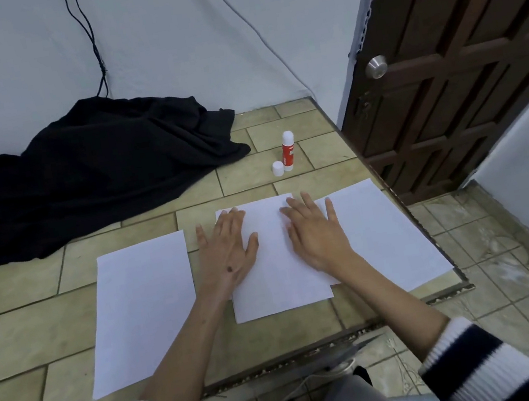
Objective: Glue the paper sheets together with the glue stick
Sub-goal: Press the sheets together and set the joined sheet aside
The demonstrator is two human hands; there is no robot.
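Both hands, left hand [226, 251] and right hand [317, 237], lay flat and empty on the middle sheet [277, 267]; the upright glue stick [288, 151] stood beyond, nearer the right

The only lettering stands on the red label of the glue stick [288, 151], upright near the far right corner of the bench [325, 156]: a few white characters run along the tube, too small and blurred to read. The paper sheets [141, 306] show no print.

white paper sheets [277, 267], red-and-white glue stick [288, 151], black cloth [89, 172]
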